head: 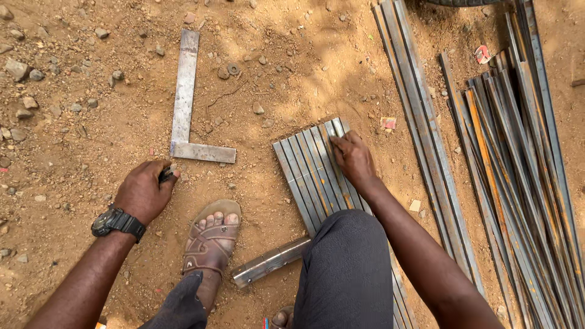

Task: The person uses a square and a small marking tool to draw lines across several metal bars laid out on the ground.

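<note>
Here the right hand (353, 159) presses flat, fingers together, on cut steel bars (311, 176) running eleven-to-five, while the left hand (143, 192), at nine o'clock, clamps a small dark marker (166, 175).

Bright daylight, dappled shade at top, sharp focus

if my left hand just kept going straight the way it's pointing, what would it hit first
Most likely the short arm of the steel square. The left hand, gripping a small dark object, points up and to the right, and that arm lies just beyond its knuckles on the dirt ground, with nothing between them.
</note>
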